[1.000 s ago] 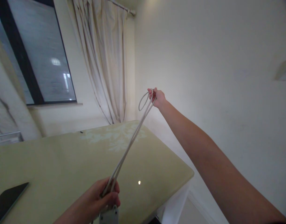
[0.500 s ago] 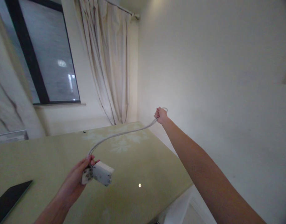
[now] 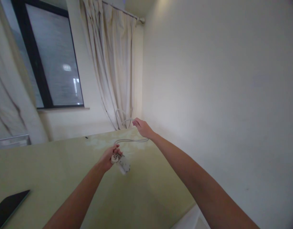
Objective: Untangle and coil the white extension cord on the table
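My left hand (image 3: 110,156) is stretched out over the pale green table (image 3: 53,171) and is closed on the plug end of a white cable, with a white adapter block (image 3: 124,164) hanging just below the fingers. The white cable (image 3: 131,140) runs in a slack curve from there to my right hand (image 3: 142,127), which pinches a loop of it near the table's far edge. That loop rises in front of the curtain.
A cream curtain (image 3: 113,63) hangs in the corner beside a dark-framed window (image 3: 53,60). A plain white wall fills the right side. A black flat device (image 3: 8,208) lies at the table's near left corner. The table's right edge drops off near the wall.
Both hands moved forward and closer together toward the far end of the table. The cable, taut a second ago, now hangs slack. My right hand dropped from raised to table height.
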Action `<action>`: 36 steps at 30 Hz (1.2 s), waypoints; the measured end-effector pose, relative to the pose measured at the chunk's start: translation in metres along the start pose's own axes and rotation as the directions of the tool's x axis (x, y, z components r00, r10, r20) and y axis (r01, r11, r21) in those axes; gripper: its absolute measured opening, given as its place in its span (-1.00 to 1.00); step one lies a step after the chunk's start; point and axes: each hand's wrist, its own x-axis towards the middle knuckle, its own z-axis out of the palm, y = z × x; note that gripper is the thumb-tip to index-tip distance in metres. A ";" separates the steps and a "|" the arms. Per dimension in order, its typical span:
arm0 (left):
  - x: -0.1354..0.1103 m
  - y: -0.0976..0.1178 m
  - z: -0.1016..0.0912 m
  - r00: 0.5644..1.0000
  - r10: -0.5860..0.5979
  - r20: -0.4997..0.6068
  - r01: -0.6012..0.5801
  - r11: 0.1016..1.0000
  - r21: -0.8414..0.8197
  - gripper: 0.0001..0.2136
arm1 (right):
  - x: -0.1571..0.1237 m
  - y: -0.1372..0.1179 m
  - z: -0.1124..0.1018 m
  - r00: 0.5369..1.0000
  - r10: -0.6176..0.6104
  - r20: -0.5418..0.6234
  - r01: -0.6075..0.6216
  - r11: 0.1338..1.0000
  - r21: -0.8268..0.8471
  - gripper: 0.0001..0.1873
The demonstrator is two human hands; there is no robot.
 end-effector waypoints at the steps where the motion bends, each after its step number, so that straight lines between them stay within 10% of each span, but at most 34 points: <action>1: 0.002 0.002 0.003 1.000 0.012 0.012 -0.012 1.000 -0.019 -0.83 | -0.004 0.000 0.002 0.999 -0.028 0.016 0.030 0.992 -0.120 -0.76; 6: 0.007 0.019 0.007 0.998 0.038 0.054 -0.033 0.995 -0.095 -0.76 | -0.023 0.014 0.012 0.995 -0.071 0.064 0.093 0.864 -0.494 -0.75; 13: 0.017 0.036 -0.018 0.998 0.038 -0.053 -0.044 0.993 -0.112 -0.75 | -0.031 0.055 0.017 0.909 -0.007 -0.416 -0.059 0.988 -0.145 -0.67; 27: 0.013 0.012 -0.062 0.984 -0.037 0.175 -0.020 0.950 0.313 -0.73 | -0.045 0.064 0.064 0.790 -0.006 -0.613 0.057 0.996 0.064 -0.59; 36: 0.021 0.006 -0.045 1.000 0.003 -0.001 -0.003 0.954 0.301 -0.73 | -0.037 0.050 0.044 0.902 -0.123 -0.413 0.125 0.992 -0.021 -0.64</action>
